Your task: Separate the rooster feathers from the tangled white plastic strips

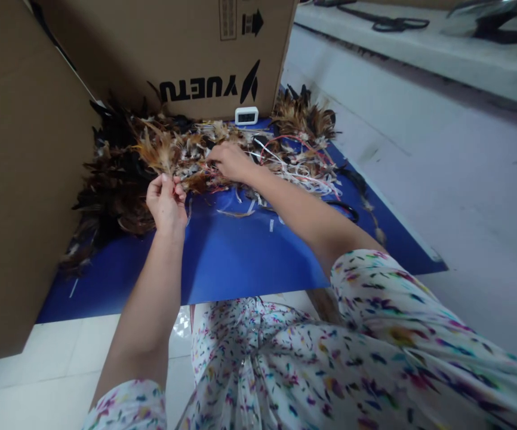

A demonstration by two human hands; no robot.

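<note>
My left hand [167,200] is closed, pinching the base of a bunch of golden-brown feathers [159,149] that fans upward from the fingertips. To its right, my right hand [231,161] reaches into the pile of loose feathers [196,143], fingers bent down among them. Its fingertips are partly hidden, so whether it grips a feather does not show. Dark brown and black feathers [115,179] are heaped left of my left hand. White and red strings [294,170] lie tangled among the feathers, right of my right hand.
A blue tabletop [240,257] carries the feathers. Large cardboard boxes [119,54] stand behind and at the left [12,179]. A small white digital clock [246,116] rests against the back box. Scissors [399,24] lie on a ledge [455,57] at the upper right.
</note>
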